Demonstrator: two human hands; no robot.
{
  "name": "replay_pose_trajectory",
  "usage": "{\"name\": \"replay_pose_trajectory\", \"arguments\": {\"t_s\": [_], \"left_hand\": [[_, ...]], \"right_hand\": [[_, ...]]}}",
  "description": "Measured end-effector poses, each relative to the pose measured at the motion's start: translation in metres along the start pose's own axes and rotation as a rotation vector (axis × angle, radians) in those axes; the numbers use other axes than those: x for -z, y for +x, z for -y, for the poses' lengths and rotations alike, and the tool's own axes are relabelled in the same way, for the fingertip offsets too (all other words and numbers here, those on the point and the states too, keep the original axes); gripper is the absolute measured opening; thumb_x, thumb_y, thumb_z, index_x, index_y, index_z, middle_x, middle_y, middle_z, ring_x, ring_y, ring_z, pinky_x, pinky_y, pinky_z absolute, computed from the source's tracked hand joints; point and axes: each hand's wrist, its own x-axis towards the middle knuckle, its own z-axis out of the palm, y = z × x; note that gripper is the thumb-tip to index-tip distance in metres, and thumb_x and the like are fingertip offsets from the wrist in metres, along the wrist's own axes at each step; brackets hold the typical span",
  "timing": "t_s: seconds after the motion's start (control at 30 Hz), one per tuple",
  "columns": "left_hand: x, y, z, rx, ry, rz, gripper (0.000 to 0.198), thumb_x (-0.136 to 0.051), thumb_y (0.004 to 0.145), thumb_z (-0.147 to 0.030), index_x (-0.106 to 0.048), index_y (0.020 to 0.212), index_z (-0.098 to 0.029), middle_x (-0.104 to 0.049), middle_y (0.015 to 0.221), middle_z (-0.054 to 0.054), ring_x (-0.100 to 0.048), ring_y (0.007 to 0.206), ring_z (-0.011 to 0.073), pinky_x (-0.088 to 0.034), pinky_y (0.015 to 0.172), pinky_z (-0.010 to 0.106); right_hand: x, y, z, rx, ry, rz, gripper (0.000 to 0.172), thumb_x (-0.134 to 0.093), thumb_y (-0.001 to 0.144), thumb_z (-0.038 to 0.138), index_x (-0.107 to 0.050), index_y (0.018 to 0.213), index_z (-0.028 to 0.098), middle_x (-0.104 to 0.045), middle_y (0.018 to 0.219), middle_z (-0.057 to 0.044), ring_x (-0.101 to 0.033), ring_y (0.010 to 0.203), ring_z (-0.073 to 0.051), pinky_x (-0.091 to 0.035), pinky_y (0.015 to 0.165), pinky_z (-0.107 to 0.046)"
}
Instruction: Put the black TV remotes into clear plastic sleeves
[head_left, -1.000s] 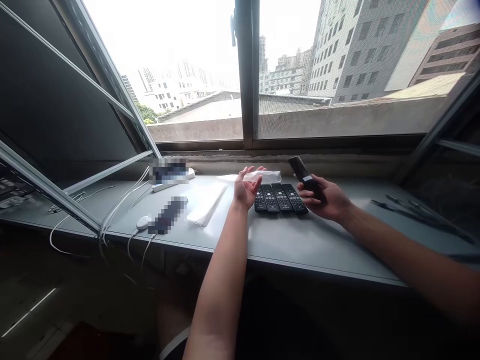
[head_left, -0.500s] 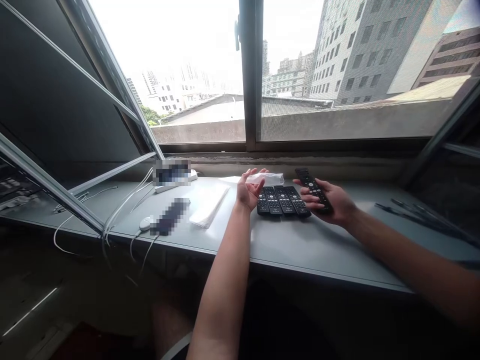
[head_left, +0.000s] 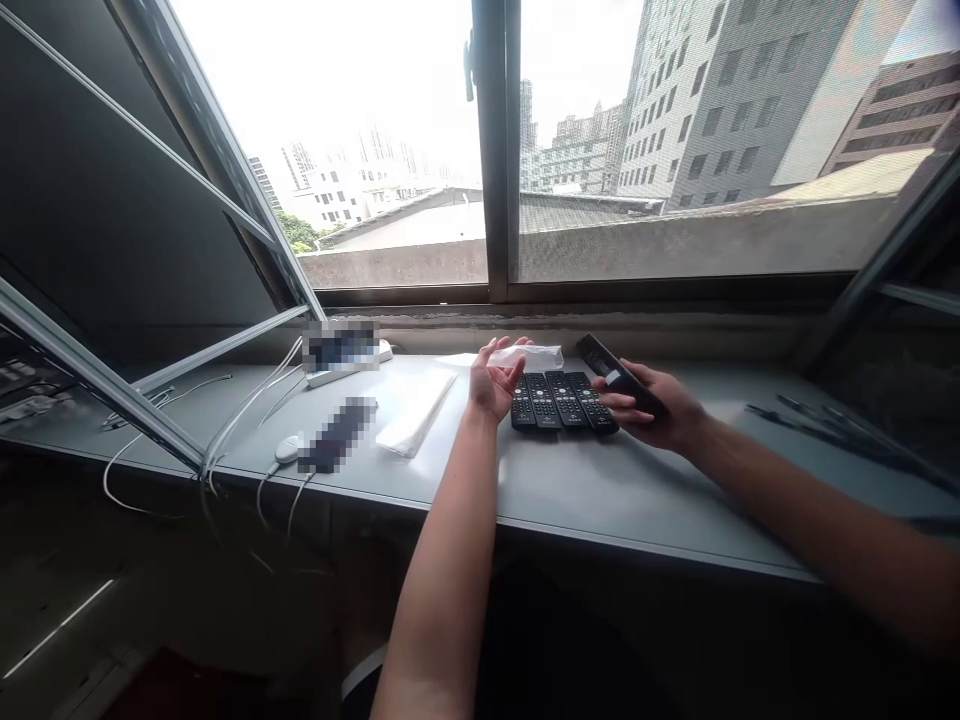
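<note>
My right hand (head_left: 671, 410) is wrapped round a black remote control (head_left: 616, 376), lifted above the table and tilted. Its back faces me, with a small pale label between my fingers. My left hand (head_left: 495, 385), palm turned up and fingers curled, holds a clear plastic sleeve (head_left: 541, 357) that sticks out to the right. Between the hands, several black remote controls (head_left: 561, 402) lie side by side on the table, buttons up; the left one is partly covered by my left hand.
A stack of clear plastic sleeves (head_left: 416, 415) lies left of my left arm on the grey table (head_left: 645, 500). Further left are a blurred-out device (head_left: 337, 435), a white round charger (head_left: 287, 450), a power strip (head_left: 349, 365) and white cables (head_left: 240, 420). Dark cables (head_left: 832, 430) lie at right.
The remote control in my right hand has been turned over from its button side to its back. My left hand keeps its hold on the plastic sleeve. The view has shifted slightly.
</note>
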Motion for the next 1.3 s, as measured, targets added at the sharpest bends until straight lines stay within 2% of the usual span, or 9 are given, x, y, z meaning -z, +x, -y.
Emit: {"name": "replay_pose_trajectory", "arguments": {"t_s": [0.1,0.27,0.37,0.43,0.57,0.7,0.87,1.17,1.3], "left_hand": [[0.002,0.001,0.000,-0.005,0.000,0.002,0.039,-0.066,0.106,-0.030,-0.061,0.140,-0.012,-0.074,0.140,0.023,-0.079,0.122,0.0286,-0.071,0.077,0.024],[0.003,0.001,0.000,-0.011,0.015,0.008,0.038,-0.068,0.105,-0.030,-0.062,0.139,-0.013,-0.074,0.140,0.022,-0.079,0.122,0.0274,-0.071,0.078,0.024],[0.002,0.000,0.000,-0.010,0.020,-0.001,0.038,-0.068,0.105,-0.031,-0.062,0.138,-0.013,-0.074,0.142,0.022,-0.078,0.125,0.0275,-0.071,0.078,0.024],[0.001,-0.001,0.000,-0.009,0.025,-0.007,0.038,-0.068,0.105,-0.031,-0.063,0.137,-0.013,-0.073,0.143,0.022,-0.077,0.126,0.0275,-0.070,0.078,0.023],[0.000,-0.001,0.000,-0.008,0.027,-0.002,0.035,-0.067,0.106,-0.032,-0.063,0.135,-0.013,-0.074,0.140,0.021,-0.079,0.122,0.0261,-0.070,0.078,0.023],[-0.001,-0.002,0.000,-0.001,0.006,-0.008,0.034,-0.066,0.106,-0.031,-0.063,0.136,-0.015,-0.075,0.139,0.020,-0.080,0.120,0.0259,-0.070,0.078,0.023],[-0.001,-0.002,0.000,-0.015,0.072,-0.002,0.034,-0.063,0.107,-0.033,-0.062,0.136,-0.015,-0.071,0.146,0.020,-0.079,0.122,0.0237,-0.069,0.079,0.021],[-0.002,-0.002,0.000,-0.012,0.073,-0.017,0.032,-0.063,0.108,-0.034,-0.063,0.134,-0.014,-0.071,0.146,0.021,-0.078,0.124,0.0246,-0.069,0.079,0.021],[-0.002,-0.001,0.000,-0.005,0.025,-0.014,0.035,-0.064,0.107,-0.031,-0.062,0.137,-0.014,-0.074,0.141,0.021,-0.079,0.122,0.0263,-0.070,0.076,0.023]], "right_hand": [[0.000,0.000,-0.001,0.019,0.007,0.028,0.029,-0.043,0.114,0.025,-0.058,0.137,0.015,-0.061,0.084,-0.003,-0.051,0.048,-0.012,-0.048,0.029,-0.018],[-0.007,-0.001,-0.001,0.017,0.038,-0.077,0.030,-0.050,0.115,0.027,-0.060,0.140,0.014,-0.063,0.086,-0.005,-0.062,0.059,-0.014,-0.056,0.037,-0.018],[-0.008,0.001,-0.001,0.010,0.035,-0.167,0.028,-0.050,0.114,0.023,-0.060,0.139,0.016,-0.071,0.098,-0.010,-0.072,0.073,-0.018,-0.068,0.052,-0.024],[-0.007,0.002,0.000,0.015,0.034,-0.191,0.028,-0.048,0.115,0.027,-0.059,0.139,0.017,-0.074,0.109,-0.014,-0.074,0.075,-0.019,-0.066,0.048,-0.023],[-0.001,0.002,0.000,0.019,0.041,-0.072,0.035,-0.041,0.117,0.037,-0.057,0.140,0.016,-0.072,0.104,-0.014,-0.062,0.058,-0.015,-0.049,0.030,-0.019],[0.000,0.001,-0.002,-0.005,0.042,0.021,0.035,-0.041,0.114,0.029,-0.056,0.142,0.015,-0.062,0.085,-0.004,-0.053,0.051,-0.013,-0.052,0.035,-0.020],[-0.001,0.000,-0.002,0.003,0.018,0.024,0.035,-0.046,0.112,0.028,-0.058,0.143,0.017,-0.061,0.085,-0.004,-0.055,0.055,-0.014,-0.054,0.038,-0.021],[-0.010,-0.001,-0.004,0.074,0.040,-0.096,0.030,-0.051,0.116,0.032,-0.061,0.140,0.017,-0.070,0.086,-0.006,-0.071,0.064,-0.016,-0.065,0.047,-0.021],[-0.013,0.000,-0.003,0.096,0.028,-0.173,0.029,-0.046,0.118,0.028,-0.061,0.142,0.017,-0.081,0.102,-0.010,-0.083,0.078,-0.018,-0.073,0.061,-0.023]]}}
